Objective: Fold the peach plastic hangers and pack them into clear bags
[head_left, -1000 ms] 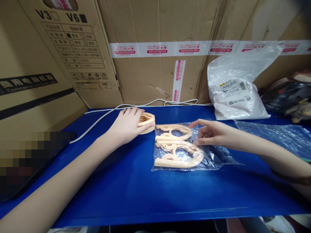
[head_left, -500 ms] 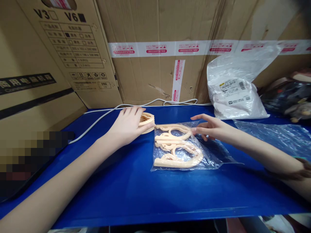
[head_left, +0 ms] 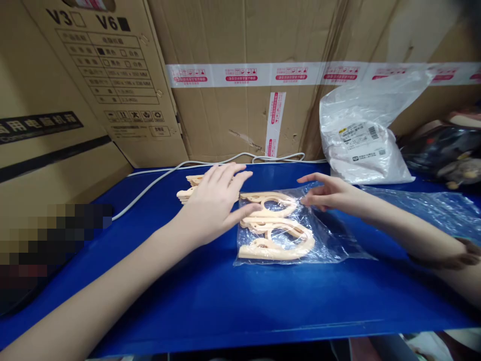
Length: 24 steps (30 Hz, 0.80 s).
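Note:
Beige folding hangers point(head_left: 289, 254), two pieces side by side, lie inside a clear plastic bag point(head_left: 338, 248) on the blue table. To their left is a stack of similar beige folded hangers point(head_left: 184, 194), partly hidden by my left hand point(head_left: 218, 200). That hand is open over the stack's right end, fingers stretched, its thumb tip over the bag's left edge. At the bag's upper right, my right hand point(head_left: 325, 193) has its index finger extended and the other fingers loosely bent. Its fingertips are beside the plastic; I see nothing gripped in them.
Cardboard boxes point(head_left: 225, 115) wall off the back and left. A white cable point(head_left: 150, 176) runs along the table's rear. A white parcel bag point(head_left: 366, 145) stands at the back right, with more clear plastic point(head_left: 424, 205) in front. The blue table point(head_left: 240, 306) ends at a front edge.
My left hand has shifted right and opened off the hanger stack, showing the stack's left end. My right hand has drawn slightly right, away from the bagged hangers. The bag stays put.

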Tool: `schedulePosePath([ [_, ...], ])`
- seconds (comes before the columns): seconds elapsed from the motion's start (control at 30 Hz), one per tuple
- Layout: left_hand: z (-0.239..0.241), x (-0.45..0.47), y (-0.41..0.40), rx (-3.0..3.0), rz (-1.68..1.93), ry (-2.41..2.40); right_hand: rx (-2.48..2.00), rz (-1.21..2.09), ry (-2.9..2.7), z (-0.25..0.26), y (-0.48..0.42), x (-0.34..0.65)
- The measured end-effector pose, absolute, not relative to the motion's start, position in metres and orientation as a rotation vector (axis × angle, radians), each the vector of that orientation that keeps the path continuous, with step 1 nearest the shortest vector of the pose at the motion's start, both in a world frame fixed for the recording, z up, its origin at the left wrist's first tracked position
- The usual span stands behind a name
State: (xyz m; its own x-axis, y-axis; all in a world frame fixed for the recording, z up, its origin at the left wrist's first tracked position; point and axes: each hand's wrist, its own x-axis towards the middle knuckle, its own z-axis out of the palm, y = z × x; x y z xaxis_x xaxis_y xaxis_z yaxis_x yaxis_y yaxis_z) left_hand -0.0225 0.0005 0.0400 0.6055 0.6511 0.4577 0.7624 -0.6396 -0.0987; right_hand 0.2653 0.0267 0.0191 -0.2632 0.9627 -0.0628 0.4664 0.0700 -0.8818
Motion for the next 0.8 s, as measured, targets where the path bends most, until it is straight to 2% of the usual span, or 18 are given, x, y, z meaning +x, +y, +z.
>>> schedulePosePath([
  [0.23,0.034,-0.049,0.031,-2.419,-0.342,-1.458,-1.379,1.095,-1.958,0.018,0.026,0.274],
  [0.5,0.032,-0.056,0.043,-2.42,-0.303,-1.424,-1.463,1.112,-2.031,0.035,0.018,0.271],
  [0.63,0.034,-0.056,0.043,-2.441,-0.348,-1.418,-1.55,0.789,-2.183,0.04,0.017,0.276],
  [0.8,0.04,-0.047,0.032,-2.467,-0.456,-1.355,-1.407,0.331,-2.145,0.051,0.003,0.268],
])
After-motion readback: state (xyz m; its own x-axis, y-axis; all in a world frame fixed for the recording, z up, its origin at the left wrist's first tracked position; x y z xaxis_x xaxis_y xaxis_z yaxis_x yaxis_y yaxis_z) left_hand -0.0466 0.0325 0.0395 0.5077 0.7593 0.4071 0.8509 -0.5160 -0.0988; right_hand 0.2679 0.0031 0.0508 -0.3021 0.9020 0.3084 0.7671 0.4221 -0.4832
